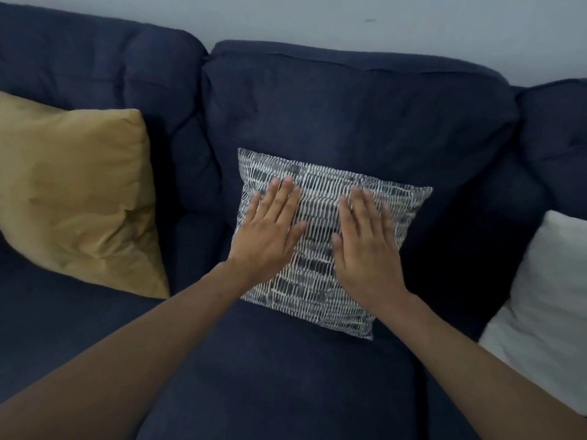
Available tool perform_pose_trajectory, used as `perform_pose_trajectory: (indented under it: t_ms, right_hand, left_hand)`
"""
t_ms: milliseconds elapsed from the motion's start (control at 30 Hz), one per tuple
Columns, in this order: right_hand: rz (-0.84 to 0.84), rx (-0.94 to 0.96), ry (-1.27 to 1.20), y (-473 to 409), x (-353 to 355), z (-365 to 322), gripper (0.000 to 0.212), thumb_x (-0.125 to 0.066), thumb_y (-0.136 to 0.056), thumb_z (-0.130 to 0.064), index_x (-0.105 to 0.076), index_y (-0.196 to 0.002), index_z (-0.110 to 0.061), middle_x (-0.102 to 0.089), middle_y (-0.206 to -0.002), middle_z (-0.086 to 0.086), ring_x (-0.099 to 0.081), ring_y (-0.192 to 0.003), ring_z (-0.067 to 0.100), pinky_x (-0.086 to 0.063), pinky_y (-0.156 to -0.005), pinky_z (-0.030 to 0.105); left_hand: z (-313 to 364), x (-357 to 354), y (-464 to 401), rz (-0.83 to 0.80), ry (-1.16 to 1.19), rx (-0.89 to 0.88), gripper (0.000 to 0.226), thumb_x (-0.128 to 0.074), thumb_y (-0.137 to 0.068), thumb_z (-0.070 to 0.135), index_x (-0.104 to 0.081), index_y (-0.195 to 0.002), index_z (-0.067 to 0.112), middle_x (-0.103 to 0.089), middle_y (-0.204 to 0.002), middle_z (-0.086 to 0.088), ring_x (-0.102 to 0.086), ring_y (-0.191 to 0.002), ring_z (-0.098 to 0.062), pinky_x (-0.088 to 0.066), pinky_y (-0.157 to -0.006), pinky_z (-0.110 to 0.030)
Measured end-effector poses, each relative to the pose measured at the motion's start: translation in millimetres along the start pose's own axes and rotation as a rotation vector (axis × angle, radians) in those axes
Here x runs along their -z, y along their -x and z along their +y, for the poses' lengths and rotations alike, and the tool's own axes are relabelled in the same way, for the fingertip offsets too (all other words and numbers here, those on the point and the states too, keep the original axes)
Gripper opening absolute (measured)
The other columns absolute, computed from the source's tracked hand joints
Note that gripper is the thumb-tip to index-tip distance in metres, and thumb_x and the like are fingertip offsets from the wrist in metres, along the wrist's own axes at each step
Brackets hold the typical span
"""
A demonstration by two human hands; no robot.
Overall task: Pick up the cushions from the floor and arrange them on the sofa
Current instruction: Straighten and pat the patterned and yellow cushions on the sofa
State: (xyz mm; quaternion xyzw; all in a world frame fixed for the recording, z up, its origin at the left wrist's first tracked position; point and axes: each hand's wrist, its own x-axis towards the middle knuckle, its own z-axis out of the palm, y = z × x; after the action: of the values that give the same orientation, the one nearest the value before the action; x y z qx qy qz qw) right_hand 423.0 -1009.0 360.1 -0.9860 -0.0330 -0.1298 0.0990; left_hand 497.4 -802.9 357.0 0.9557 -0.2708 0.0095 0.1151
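Navy upholstery fills nearly the whole view: a dark blue sofa with three back cushions set against a pale grey wall.

Patterned cushion: grey and white with a woven-look print. It stands tilted on the middle seat and leans against the middle back cushion. Its top left corner points up and far; its lower right corner rests on the seat fabric.

Left hand: laid flat on the left half of the patterned cushion, palm down, fingers extended and slightly spread. It grips nothing; the contact is a flat press on the cover.

Right hand: laid flat on the right half of the same cushion, palm down, fingers extended toward the far side. It also grips nothing. The two hands lie side by side, apart from each other, with a strip of the print visible between them. Both forearms are bare and enter from the near edge of the view.

Mustard cushion: propped on the left seat, leaning against the left back cushion, well apart from the patterned cushion.

White cushion: on the right seat, cut off by the right edge of the view, apart from the patterned cushion with dark sofa fabric between them.
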Motion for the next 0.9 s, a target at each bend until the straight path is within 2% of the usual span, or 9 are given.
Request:
perform_pose_trajectory:
  t_ms: [100,233,300,467,567,633,700,800,900]
  right_hand:
    - [0.003,0.041,0.039,-28,-29,-6,0.068,-0.047,-0.111,-0.018,-0.017,-0.171,-0.004,-0.008,-0.181,0.016,0.001,-0.17,0.031,-0.007,-0.136,0.06]
    - [0.019,0.023,0.117,-43,-56,5,0.066,-0.028,-0.118,-0.042,-0.016,-0.172,-0.007,-0.008,-0.182,0.012,0.0,-0.17,0.029,-0.005,-0.136,0.061]
    - [0.033,0.019,0.161,-44,-62,18,0.071,-0.026,-0.117,-0.051,-0.014,-0.173,-0.009,-0.006,-0.182,0.01,-0.001,-0.17,0.028,-0.004,-0.136,0.061]
    - [0.062,-0.078,0.2,-33,-72,50,0.076,-0.03,-0.115,-0.055,-0.01,-0.173,-0.01,-0.003,-0.183,0.007,-0.002,-0.17,0.028,-0.006,-0.135,0.063]
    - [0.113,-0.255,0.137,-25,-67,55,0.079,-0.031,-0.115,-0.052,-0.006,-0.172,-0.004,0.0,-0.182,0.014,0.002,-0.17,0.032,-0.004,-0.134,0.067]
    - [0.179,-0.358,0.067,-21,-58,48,0.08,-0.034,-0.114,-0.048,-0.006,-0.171,0.001,0.001,-0.18,0.023,0.001,-0.169,0.039,-0.003,-0.133,0.069]
    - [0.237,-0.285,0.049,-21,-51,30,0.076,-0.039,-0.115,-0.04,-0.01,-0.169,0.005,-0.003,-0.178,0.029,-0.004,-0.167,0.046,-0.002,-0.133,0.069]
    - [0.195,-0.022,0.1,-26,-60,0,0.067,-0.039,-0.116,-0.032,-0.016,-0.17,0.0,-0.01,-0.179,0.023,-0.011,-0.167,0.042,-0.006,-0.134,0.067]
    - [0.162,-0.038,0.172,-34,-79,-1,0.068,-0.035,-0.117,-0.038,-0.015,-0.172,-0.004,-0.01,-0.181,0.019,-0.01,-0.168,0.038,-0.007,-0.134,0.066]
  left_hand:
    - [-4,-11,-28,0.136,0.05,-0.081,0.066,-0.011,-0.116,0.045,-0.016,-0.17,0.007,-0.004,-0.18,-0.007,0.003,-0.167,-0.024,-0.009,-0.135,-0.053]
    - [-10,-35,-59,0.167,-0.056,-0.174,0.065,-0.014,-0.116,0.043,-0.023,-0.169,0.006,-0.014,-0.179,-0.01,-0.009,-0.167,-0.028,-0.016,-0.133,-0.058]
    - [-23,-48,-68,0.168,-0.154,-0.195,0.067,-0.019,-0.116,0.049,-0.022,-0.169,0.007,-0.015,-0.179,-0.011,-0.012,-0.166,-0.03,-0.018,-0.132,-0.059]
    - [-73,-63,-58,0.184,-0.178,-0.035,0.077,-0.02,-0.113,0.057,-0.008,-0.171,0.009,-0.002,-0.18,-0.011,-0.003,-0.167,-0.028,-0.011,-0.133,-0.06]
    - [-87,-58,-49,0.203,-0.056,0.093,0.077,-0.018,-0.113,0.055,-0.001,-0.171,0.008,0.004,-0.18,-0.01,0.006,-0.167,-0.025,-0.006,-0.133,-0.06]
    - [-83,-49,-45,0.276,0.039,0.145,0.075,-0.023,-0.113,0.049,-0.006,-0.17,0.002,0.0,-0.18,-0.015,0.003,-0.167,-0.03,-0.006,-0.133,-0.061]
    - [-64,-39,-45,0.344,0.096,0.026,0.071,-0.025,-0.113,0.041,-0.013,-0.168,-0.003,-0.007,-0.178,-0.022,-0.005,-0.166,-0.039,-0.007,-0.132,-0.064]
    - [-27,-44,-48,0.319,0.063,-0.315,0.063,-0.024,-0.115,0.034,-0.021,-0.165,-0.003,-0.02,-0.174,-0.025,-0.02,-0.162,-0.045,-0.016,-0.13,-0.068]
    - [-26,-65,-57,0.274,-0.04,-0.383,0.064,-0.023,-0.116,0.04,-0.022,-0.167,0.001,-0.022,-0.175,-0.02,-0.022,-0.163,-0.04,-0.017,-0.131,-0.064]
